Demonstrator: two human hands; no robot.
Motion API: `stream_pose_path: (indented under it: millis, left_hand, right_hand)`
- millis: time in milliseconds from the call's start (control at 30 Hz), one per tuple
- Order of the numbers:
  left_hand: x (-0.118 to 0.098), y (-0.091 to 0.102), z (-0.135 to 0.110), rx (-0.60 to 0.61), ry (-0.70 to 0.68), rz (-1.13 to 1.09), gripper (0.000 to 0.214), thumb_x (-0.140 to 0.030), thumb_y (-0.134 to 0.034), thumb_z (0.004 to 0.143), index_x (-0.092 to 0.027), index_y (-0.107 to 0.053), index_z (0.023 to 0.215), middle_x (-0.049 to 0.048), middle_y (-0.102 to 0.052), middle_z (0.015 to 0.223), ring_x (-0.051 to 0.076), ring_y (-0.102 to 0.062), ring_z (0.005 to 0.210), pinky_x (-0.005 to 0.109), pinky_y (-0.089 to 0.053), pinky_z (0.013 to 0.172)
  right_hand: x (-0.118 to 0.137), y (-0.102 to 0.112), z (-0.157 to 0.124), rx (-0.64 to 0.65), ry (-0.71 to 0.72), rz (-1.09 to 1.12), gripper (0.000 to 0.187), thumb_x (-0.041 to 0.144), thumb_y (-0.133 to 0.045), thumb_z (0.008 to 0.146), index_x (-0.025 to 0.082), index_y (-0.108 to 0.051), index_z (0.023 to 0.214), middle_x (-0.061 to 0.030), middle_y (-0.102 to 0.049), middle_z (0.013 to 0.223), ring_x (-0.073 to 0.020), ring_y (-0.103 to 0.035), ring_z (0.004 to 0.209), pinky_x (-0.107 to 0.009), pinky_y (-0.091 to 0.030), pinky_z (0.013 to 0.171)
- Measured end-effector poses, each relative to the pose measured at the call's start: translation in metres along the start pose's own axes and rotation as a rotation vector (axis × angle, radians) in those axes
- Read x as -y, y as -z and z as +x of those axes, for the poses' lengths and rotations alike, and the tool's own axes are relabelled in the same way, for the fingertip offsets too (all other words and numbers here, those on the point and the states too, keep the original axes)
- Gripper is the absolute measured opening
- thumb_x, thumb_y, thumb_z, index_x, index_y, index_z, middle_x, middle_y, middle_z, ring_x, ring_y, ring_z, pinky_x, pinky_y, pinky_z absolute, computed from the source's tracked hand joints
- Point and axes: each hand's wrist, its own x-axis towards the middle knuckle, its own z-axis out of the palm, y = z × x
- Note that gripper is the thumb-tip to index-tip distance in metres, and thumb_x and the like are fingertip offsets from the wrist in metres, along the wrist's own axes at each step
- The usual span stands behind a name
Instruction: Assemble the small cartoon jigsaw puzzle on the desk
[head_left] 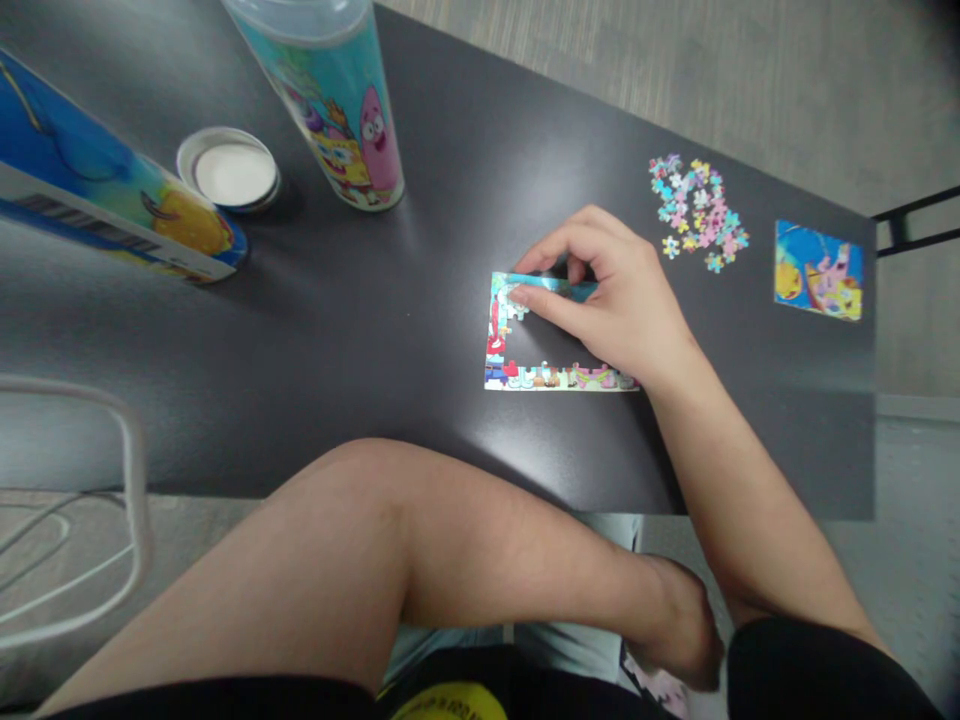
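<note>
A partly built puzzle (559, 378) is laid flat on the dark counter (375, 330), near its front edge. Only the border is joined: a left side in red, white and blue, and a bottom row in pink, green and pale colours. The two are met in a square corner at the lower left. The middle is left unfilled, so the counter is seen through it. Along the top, a light blue strip (547, 284) of joined pieces is set level with the bottom row and meets the left side at the upper corner. The strip's right part is pinched under the fingers of the right hand (615, 300), by which the puzzle's right end is covered.
</note>
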Motion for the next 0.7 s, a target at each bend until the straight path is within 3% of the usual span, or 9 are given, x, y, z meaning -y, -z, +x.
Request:
stream_pose_path:
  millis: [67, 133, 267, 433, 600, 633, 700]
  left_hand:
    - [-0.005, -0.010, 0.001, -0.030, -0.267, -0.097, 0.027, -0.068, -0.099, 0.082, -0.077, -0.087, 0.105, -0.0058, -0.076, 0.106, 0.017, -0.021, 0.057, 0.036, -0.007, 0.059]
    - [-0.008, -0.018, 0.003, -0.040, -0.361, -0.159, 0.025, -0.057, -0.103, 0.080, -0.070, -0.090, 0.098, -0.0060, -0.078, 0.106, 0.016, -0.020, 0.056, 0.035, -0.007, 0.058]
    - [-0.013, -0.028, 0.003, -0.081, -0.366, -0.280, 0.025, -0.043, -0.106, 0.075, -0.058, -0.089, 0.086, -0.0039, -0.084, 0.114, 0.016, -0.036, 0.058, 0.033, -0.011, 0.053]
    - [-0.005, -0.023, 0.002, -0.089, -0.341, -0.445, 0.036, -0.020, -0.103, 0.061, -0.046, -0.078, 0.060, -0.0047, -0.079, 0.094, 0.018, -0.066, 0.072, 0.031, -0.025, 0.052]
    - [0.018, 0.004, -0.006, 0.078, -0.387, -0.618, 0.017, -0.034, -0.098, 0.075, -0.047, -0.091, 0.082, -0.0113, -0.080, 0.098, 0.016, -0.069, 0.079, 0.029, -0.035, 0.062]
    - [0.020, 0.010, -0.009, 0.095, -0.382, -0.535, 0.016, -0.041, -0.099, 0.078, -0.052, -0.093, 0.088, -0.0130, -0.082, 0.104, 0.014, -0.066, 0.076, 0.029, -0.031, 0.061]
    - [0.019, 0.018, -0.015, 0.066, -0.181, -0.298, 0.027, -0.050, -0.103, 0.079, -0.067, -0.093, 0.098, -0.0154, -0.086, 0.114, 0.014, -0.060, 0.071, 0.031, -0.023, 0.058]
  right_hand:
    - [-0.002, -0.002, -0.001, -0.010, 0.019, 0.009, 0.008, 0.040, -0.101, 0.109, 0.035, -0.095, 0.112, -0.0095, -0.082, 0.115, -0.0395, -0.077, 0.110, -0.064, -0.066, 0.100]
    - [-0.001, -0.003, -0.001, -0.012, 0.024, -0.008, 0.007, 0.035, -0.101, 0.108, 0.036, -0.095, 0.112, -0.0088, -0.083, 0.115, -0.0391, -0.077, 0.109, -0.064, -0.065, 0.101]
    - [0.001, -0.003, -0.001, -0.029, 0.021, -0.054, 0.008, 0.033, -0.101, 0.109, 0.036, -0.095, 0.114, -0.0086, -0.085, 0.118, -0.0393, -0.077, 0.107, -0.066, -0.064, 0.102]
    - [0.010, -0.001, -0.001, -0.002, -0.022, -0.126, 0.007, 0.039, -0.097, 0.113, 0.037, -0.094, 0.119, -0.0105, -0.085, 0.123, -0.0415, -0.078, 0.111, -0.067, -0.066, 0.103]
    - [0.016, 0.011, -0.001, -0.145, -0.054, -0.178, 0.022, 0.058, -0.098, 0.112, 0.040, -0.093, 0.124, -0.0136, -0.084, 0.124, -0.0457, -0.075, 0.111, -0.068, -0.066, 0.106]
    - [0.012, 0.015, 0.000, -0.206, -0.033, -0.178, 0.024, 0.062, -0.095, 0.114, 0.040, -0.092, 0.122, -0.0134, -0.082, 0.121, -0.0451, -0.075, 0.110, -0.068, -0.065, 0.106]
    - [-0.002, 0.027, 0.000, -0.333, 0.013, -0.178, 0.030, 0.070, -0.087, 0.118, 0.039, -0.089, 0.117, -0.0121, -0.079, 0.115, -0.0414, -0.073, 0.103, -0.066, -0.064, 0.105]
